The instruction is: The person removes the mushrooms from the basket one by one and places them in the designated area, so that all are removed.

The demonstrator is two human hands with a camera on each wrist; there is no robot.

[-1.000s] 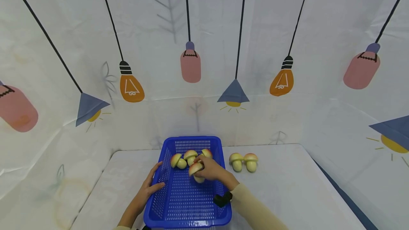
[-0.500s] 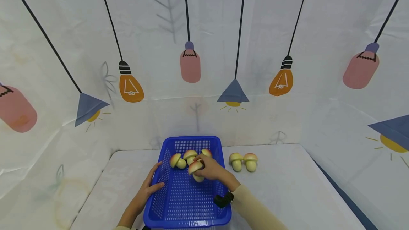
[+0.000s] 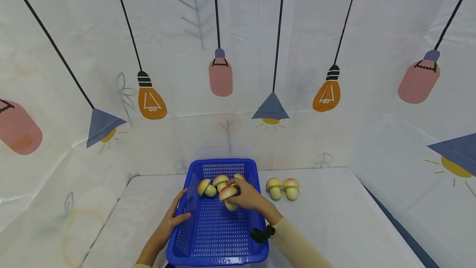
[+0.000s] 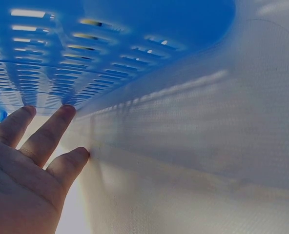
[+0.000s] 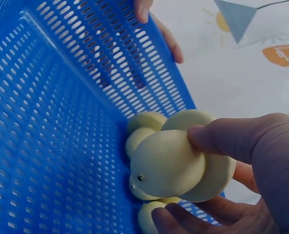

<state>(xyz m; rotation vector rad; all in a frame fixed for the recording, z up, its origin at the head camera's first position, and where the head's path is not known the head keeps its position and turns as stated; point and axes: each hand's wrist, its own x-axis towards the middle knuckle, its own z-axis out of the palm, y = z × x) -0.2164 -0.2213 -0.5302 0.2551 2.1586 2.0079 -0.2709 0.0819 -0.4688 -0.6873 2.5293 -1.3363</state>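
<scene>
My right hand (image 3: 247,195) pinches a toy mushroom (image 3: 227,193), with a reddish-yellow cap and pale stem, inside the blue plastic basket (image 3: 215,239). In the right wrist view, the thumb presses on the stem side of the mushroom (image 5: 166,163), and a small dark dot marks the stem's end. Two more mushrooms, one on the left (image 3: 206,188) and one in the middle (image 3: 221,181), lie at the basket's far end; a third (image 3: 240,176) is partly hidden behind my right hand. My left hand (image 3: 172,218) holds the basket's left side, thumb over the rim, fingers along the outer wall.
Beside the basket on the right, two mushrooms, one nearer (image 3: 274,188) and one farther right (image 3: 291,189), stand upright on the white table (image 3: 334,226). A white sheet (image 3: 238,135) printed with lamps and bulbs hangs behind the table.
My right hand and the held mushroom have shifted slightly toward the basket's far end. The left hand, the basket and the other mushrooms stay in place.
</scene>
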